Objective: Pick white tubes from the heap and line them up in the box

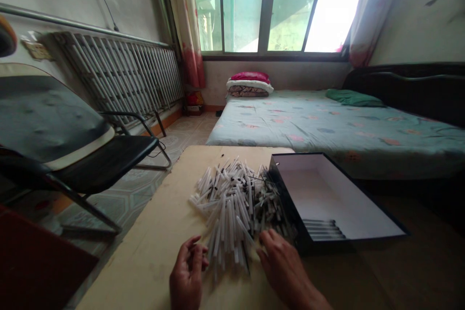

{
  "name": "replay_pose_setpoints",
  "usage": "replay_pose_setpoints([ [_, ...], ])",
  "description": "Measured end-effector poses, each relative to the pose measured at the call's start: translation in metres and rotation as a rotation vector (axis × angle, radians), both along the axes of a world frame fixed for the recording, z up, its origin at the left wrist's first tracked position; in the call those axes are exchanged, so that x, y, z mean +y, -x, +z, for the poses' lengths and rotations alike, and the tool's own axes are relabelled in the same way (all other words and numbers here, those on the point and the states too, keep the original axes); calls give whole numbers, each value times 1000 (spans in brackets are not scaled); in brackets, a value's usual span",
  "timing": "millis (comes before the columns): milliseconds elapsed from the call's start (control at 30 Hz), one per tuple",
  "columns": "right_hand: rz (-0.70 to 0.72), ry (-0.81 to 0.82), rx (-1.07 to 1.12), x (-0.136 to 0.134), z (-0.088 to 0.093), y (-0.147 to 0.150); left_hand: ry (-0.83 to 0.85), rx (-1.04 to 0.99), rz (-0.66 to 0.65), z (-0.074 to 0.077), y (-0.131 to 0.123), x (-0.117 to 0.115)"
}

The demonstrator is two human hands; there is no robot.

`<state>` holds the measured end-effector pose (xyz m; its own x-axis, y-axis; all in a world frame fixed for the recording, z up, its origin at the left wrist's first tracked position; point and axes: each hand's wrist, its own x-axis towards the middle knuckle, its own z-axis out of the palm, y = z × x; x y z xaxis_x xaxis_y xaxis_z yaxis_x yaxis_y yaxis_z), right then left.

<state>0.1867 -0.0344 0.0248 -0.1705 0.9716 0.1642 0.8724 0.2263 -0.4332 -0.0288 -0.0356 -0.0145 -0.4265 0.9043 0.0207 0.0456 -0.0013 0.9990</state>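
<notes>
A heap of translucent white plastic tubes (230, 215) lies on the pale yellow table. Mixed in at its right side are dark, thin pieces (267, 198), some clear-bodied; their exact kind is too small to tell. My left hand (187, 271) is by the near left of the heap, fingers loosely curled, thumb apart, nothing visible in it. At the near right edge of the heap is my right hand (283, 264), back up, thumb and index finger apart beside the tubes. An open box (327, 189), dark outside and white inside, holds several dark-tipped pens or sticks (321, 229) in its near corner.
The box stands on the right side of the table (152, 242). Beyond it is a bed (308, 121) with a floral sheet and folded bedding (250, 85). A black folding chair (109, 155) is at the left, near a wall radiator (123, 72).
</notes>
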Motion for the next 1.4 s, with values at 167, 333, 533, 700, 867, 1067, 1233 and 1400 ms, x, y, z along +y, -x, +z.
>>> replay_pose_setpoints([
  [167, -90, -82, -14, -2, -30, 12, 70, -19, -129, 14, -13, -7],
  [333, -19, -111, 121, -8, -17, 26, 132, -84, -224, 28, -32, -8],
  [533, 193, -16, 229, -6, 8, 42, 178, -324, -367, 27, -42, -1],
  [700, -155, -127, 161, 41, -9, 16, 228, -556, -205, 25, -33, 4],
  [867, -201, -201, -31, 76, -28, -4, 267, -662, -164, 29, -28, 1],
  [1067, -164, -259, -18, 68, -29, -6, 257, -713, -158, 27, -29, 1],
  [1233, -117, -549, 203, 34, -17, -10, 290, -809, -129, 25, -30, 4],
  [1400, -284, -487, 604, -14, 5, 3, 280, -900, -63, 27, -31, 6],
])
